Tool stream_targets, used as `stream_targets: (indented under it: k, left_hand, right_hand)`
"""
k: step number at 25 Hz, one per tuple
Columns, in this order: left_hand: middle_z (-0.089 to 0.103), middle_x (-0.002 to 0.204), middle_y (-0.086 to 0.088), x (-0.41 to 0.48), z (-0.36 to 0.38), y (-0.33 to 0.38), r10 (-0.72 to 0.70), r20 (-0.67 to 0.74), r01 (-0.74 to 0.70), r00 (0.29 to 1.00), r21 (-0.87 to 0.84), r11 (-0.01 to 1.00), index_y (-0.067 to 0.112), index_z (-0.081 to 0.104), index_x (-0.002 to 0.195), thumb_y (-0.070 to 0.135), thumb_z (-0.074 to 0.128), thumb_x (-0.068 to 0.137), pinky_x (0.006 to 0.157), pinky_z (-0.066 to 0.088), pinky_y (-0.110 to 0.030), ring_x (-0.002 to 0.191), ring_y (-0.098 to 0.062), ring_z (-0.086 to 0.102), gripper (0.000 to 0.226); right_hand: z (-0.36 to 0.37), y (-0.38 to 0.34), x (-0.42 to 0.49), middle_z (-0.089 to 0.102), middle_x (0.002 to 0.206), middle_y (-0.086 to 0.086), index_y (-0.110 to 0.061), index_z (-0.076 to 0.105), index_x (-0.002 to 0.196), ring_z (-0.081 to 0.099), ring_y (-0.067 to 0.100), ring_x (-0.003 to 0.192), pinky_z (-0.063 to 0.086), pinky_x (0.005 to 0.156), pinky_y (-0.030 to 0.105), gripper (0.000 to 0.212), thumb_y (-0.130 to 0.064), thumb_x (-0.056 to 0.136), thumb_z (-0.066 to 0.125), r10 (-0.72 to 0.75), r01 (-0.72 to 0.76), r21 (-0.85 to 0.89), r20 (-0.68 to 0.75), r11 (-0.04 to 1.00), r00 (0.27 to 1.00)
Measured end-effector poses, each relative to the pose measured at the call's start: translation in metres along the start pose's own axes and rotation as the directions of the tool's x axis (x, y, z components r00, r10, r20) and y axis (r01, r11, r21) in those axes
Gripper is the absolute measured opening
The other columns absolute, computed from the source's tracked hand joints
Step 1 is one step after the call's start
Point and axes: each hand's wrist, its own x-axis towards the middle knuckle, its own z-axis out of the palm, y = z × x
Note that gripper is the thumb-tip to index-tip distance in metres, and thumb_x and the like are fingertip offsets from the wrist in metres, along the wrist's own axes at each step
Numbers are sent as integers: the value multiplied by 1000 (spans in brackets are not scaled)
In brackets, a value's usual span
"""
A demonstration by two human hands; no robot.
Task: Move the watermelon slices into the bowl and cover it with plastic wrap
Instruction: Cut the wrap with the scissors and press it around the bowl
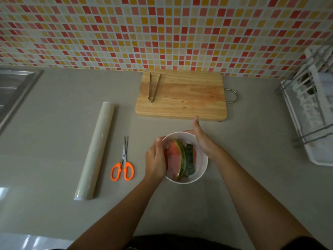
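Watermelon slices (177,160) stand on edge inside the white bowl (202,170) at the desk's (54,123) front. The left hand (155,160) and right hand (201,141) cup its rim, apparently smoothing plastic wrap; pressing film evenly downward should seal it.

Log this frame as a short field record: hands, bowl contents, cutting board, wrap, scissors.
left hand: on the bowl's left rim
right hand: on the bowl's far-right rim
bowl: white, holds watermelon slices
cutting board: no slices left, only tongs
plastic wrap roll: on the counter, left of the scissors
scissors: orange handles, closed, between roll and bowl
cover: cannot tell whether film is on the bowl
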Motion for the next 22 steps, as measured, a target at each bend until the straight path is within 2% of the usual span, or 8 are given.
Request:
stream_targets:
  k: [4, 7, 9, 11, 14, 16, 18, 22]
  left_hand:
    - [70, 86, 1, 1, 3, 3, 12, -50, -11, 999, 37, 999, 33, 68, 84, 59, 22, 89, 81, 49, -38, 87, -14, 64, 53]
    - [65, 84, -1, -2, 3, 3, -29, -95, 37, 995, 84, 996, 36, 63, 74, 62, 21, 88, 80, 45, -38, 87, -21, 61, 52]
    - [66, 88, -11, -3, 3, 7, -46, -110, 61, 993, 139, 988, 24, 67, 80, 55, 16, 95, 85, 45, -42, 91, -28, 60, 61]
    - [65, 91, -13, -5, 2, 13, -76, -150, 94, 986, 115, 989, 14, 62, 84, 49, 12, 98, 87, 44, -44, 91, -31, 58, 63]
    - [62, 88, -7, -33, 0, 7, -277, -185, 249, 943, -161, 955, 17, 53, 77, 51, 14, 99, 82, 43, -35, 86, -22, 56, 57]
    - [70, 94, 3, -57, -2, 2, -313, -77, 285, 947, -252, 925, 20, 64, 88, 54, 13, 98, 76, 45, -26, 90, -11, 62, 62]
    - [70, 107, 5, -58, -6, 4, -254, 11, 245, 967, -297, 923, 24, 65, 107, 51, 12, 98, 83, 47, -25, 102, -10, 61, 61]
    - [36, 151, -5, -15, -24, 11, -159, 77, 175, 984, -314, 933, 13, 28, 148, 39, 8, 102, 109, 29, -30, 135, -15, 36, 56]
  right_hand:
    - [4, -3, -3, 66, 116, 15, -17, 62, 119, 57, 28, 114, 37, 107, 48, 127, -100, 42, 5, 39, -43, -79, -47, 996, 998]
    - [9, -6, -9, 69, 88, 21, 0, 66, 87, 65, 30, 89, 48, 87, 39, 127, -97, 46, -5, -10, -26, -222, -160, 975, 987]
    - [11, -6, -10, 59, 59, 11, -9, 55, 59, 61, 26, 62, 43, 59, 31, 108, -92, 51, -13, -54, -75, -345, -348, 936, 936]
    - [9, -2, -13, 59, 55, 5, -13, 54, 52, 59, 25, 58, 36, 51, 30, 102, -88, 57, -16, -96, -96, -321, -533, 942, 841]
    - [4, 9, -15, 69, 107, 4, -19, 70, 96, 61, 23, 105, 46, 87, 37, 103, -86, 66, -4, -164, 164, -51, -558, 985, 813]
    - [11, 12, -23, 57, 133, 3, -21, 58, 124, 49, 19, 124, 33, 109, 41, 103, -88, 65, 7, -175, 244, 129, -399, 961, 900]
    - [23, 22, -27, 64, 121, 7, -27, 62, 115, 57, 21, 113, 40, 103, 44, 94, -87, 66, 9, -124, 225, 246, -369, 943, 921]
    - [34, 40, -44, 69, 92, 9, -20, 67, 84, 64, 21, 86, 49, 79, 36, 81, -73, 79, 7, -100, 190, 69, -655, 979, 749]
